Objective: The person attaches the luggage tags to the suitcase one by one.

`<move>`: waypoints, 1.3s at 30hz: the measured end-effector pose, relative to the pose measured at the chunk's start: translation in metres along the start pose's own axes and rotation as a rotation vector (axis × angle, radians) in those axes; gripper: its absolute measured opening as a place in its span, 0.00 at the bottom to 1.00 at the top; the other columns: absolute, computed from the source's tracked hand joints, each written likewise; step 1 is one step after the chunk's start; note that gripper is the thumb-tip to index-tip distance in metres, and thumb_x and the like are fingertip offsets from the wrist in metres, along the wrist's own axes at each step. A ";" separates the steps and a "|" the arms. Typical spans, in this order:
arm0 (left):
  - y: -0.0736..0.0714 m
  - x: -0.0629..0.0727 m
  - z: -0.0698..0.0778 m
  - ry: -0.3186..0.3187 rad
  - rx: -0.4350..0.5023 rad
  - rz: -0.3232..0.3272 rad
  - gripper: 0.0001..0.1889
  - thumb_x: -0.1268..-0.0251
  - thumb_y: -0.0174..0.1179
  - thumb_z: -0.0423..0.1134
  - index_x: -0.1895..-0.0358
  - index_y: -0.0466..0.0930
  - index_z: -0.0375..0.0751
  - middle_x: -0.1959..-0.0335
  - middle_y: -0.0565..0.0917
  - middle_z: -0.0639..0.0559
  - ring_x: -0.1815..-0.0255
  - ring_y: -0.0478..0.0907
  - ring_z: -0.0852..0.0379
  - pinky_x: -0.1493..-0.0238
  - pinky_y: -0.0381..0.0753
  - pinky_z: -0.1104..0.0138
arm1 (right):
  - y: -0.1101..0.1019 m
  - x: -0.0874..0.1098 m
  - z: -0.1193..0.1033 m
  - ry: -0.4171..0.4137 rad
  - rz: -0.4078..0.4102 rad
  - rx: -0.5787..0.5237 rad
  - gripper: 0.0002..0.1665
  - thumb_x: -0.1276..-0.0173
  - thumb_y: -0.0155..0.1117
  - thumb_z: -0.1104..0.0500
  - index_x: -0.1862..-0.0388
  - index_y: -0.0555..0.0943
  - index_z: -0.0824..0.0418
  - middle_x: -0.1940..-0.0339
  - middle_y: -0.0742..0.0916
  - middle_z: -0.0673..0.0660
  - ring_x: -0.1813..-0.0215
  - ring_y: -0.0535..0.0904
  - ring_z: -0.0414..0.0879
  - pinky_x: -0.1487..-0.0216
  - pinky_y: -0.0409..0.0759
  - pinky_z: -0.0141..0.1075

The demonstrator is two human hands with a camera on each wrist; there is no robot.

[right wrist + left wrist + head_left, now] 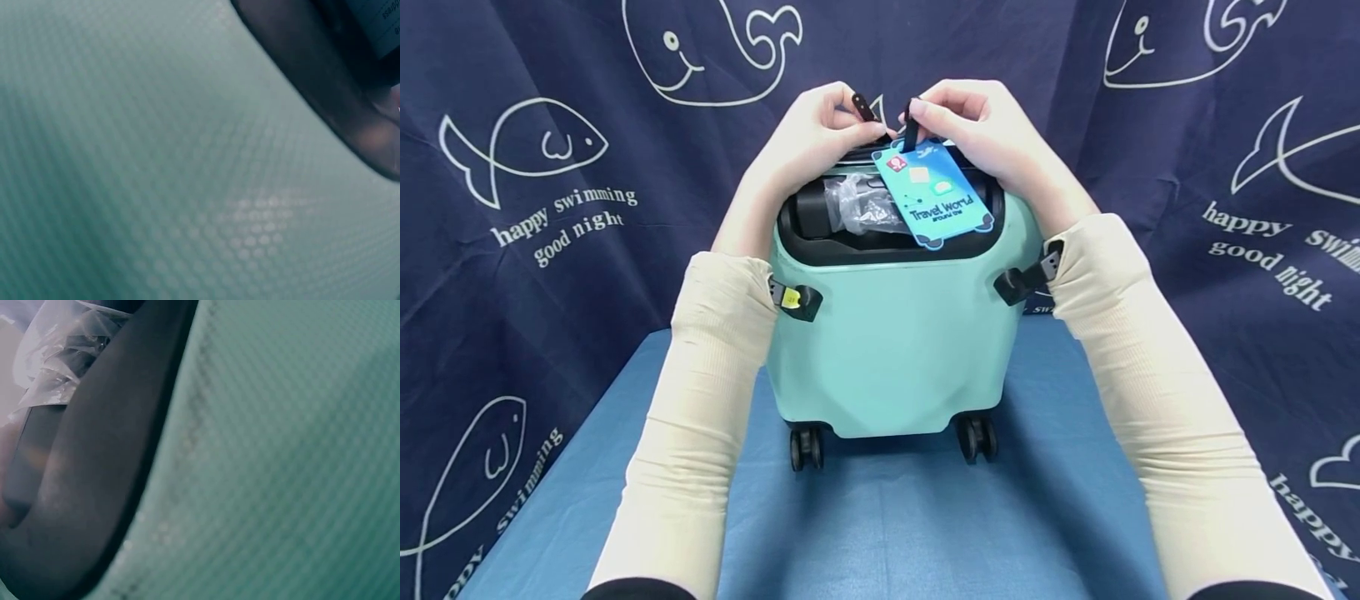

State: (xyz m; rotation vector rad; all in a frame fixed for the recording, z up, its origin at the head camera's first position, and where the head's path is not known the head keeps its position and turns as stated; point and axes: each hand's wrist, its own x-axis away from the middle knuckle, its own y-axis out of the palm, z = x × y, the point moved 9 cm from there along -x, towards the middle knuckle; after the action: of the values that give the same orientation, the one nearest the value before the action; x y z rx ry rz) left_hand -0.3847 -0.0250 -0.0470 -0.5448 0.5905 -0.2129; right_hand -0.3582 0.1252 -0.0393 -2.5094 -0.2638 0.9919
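A mint-green suitcase [895, 350] stands upright on its wheels in the head view. From its top hangs a blue luggage tag [951, 218] lettered "Travel World", on a black strap. My left hand [826, 132] pinches the strap's black end with holes [863, 107] between thumb and fingers. Opposite it, my right hand [976, 125] pinches the black strap [911, 133] just above the tag. The left wrist view shows the suitcase's black recess rim [106, 450] close up; its fingers are mostly out of sight. Textured green shell [175, 162] fills most of the right wrist view.
Clear plastic wrap [863, 204] covers the handle in the suitcase's black recess. The black wheels [976, 437] rest on a blue cloth-covered table [880, 533]. Behind hangs a dark blue curtain [550, 333] with white fish and whale drawings.
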 end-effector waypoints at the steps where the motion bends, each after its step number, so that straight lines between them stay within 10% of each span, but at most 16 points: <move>1: 0.000 0.000 0.001 0.013 -0.015 0.000 0.07 0.38 0.61 0.38 0.66 0.70 0.47 0.75 0.84 0.64 0.66 0.79 0.66 0.57 0.68 0.75 | 0.000 0.000 0.000 -0.001 0.004 0.003 0.09 0.33 0.60 0.54 0.68 0.83 0.56 0.76 0.81 0.48 0.67 0.74 0.42 0.65 0.68 0.29; 14: 0.005 0.001 0.027 0.191 -0.519 0.102 0.04 0.33 0.54 0.37 0.62 0.72 0.40 0.66 0.85 0.48 0.63 0.79 0.61 0.59 0.68 0.70 | -0.010 0.000 0.003 0.019 0.101 -0.267 0.02 0.37 0.64 0.64 0.65 0.82 0.60 0.72 0.85 0.51 0.67 0.80 0.43 0.60 0.76 0.30; 18: 0.004 0.000 0.024 0.124 -0.525 0.090 0.05 0.32 0.53 0.37 0.58 0.75 0.43 0.54 0.85 0.50 0.51 0.81 0.61 0.51 0.72 0.67 | -0.009 -0.002 0.004 0.018 0.113 -0.320 0.04 0.39 0.66 0.64 0.65 0.83 0.61 0.73 0.85 0.53 0.69 0.81 0.43 0.62 0.78 0.30; 39: 0.001 0.003 0.018 0.068 -0.438 0.100 0.08 0.35 0.57 0.37 0.57 0.83 0.47 0.51 0.83 0.56 0.57 0.81 0.63 0.58 0.70 0.73 | -0.012 -0.010 0.007 -0.014 0.137 -0.380 0.04 0.41 0.65 0.69 0.67 0.83 0.63 0.75 0.86 0.54 0.74 0.82 0.43 0.66 0.80 0.30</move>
State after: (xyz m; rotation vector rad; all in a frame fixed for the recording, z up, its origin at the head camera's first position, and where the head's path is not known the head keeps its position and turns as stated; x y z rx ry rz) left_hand -0.3714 -0.0175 -0.0363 -0.9307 0.7337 -0.0039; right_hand -0.3705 0.1348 -0.0318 -2.8975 -0.3128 1.0991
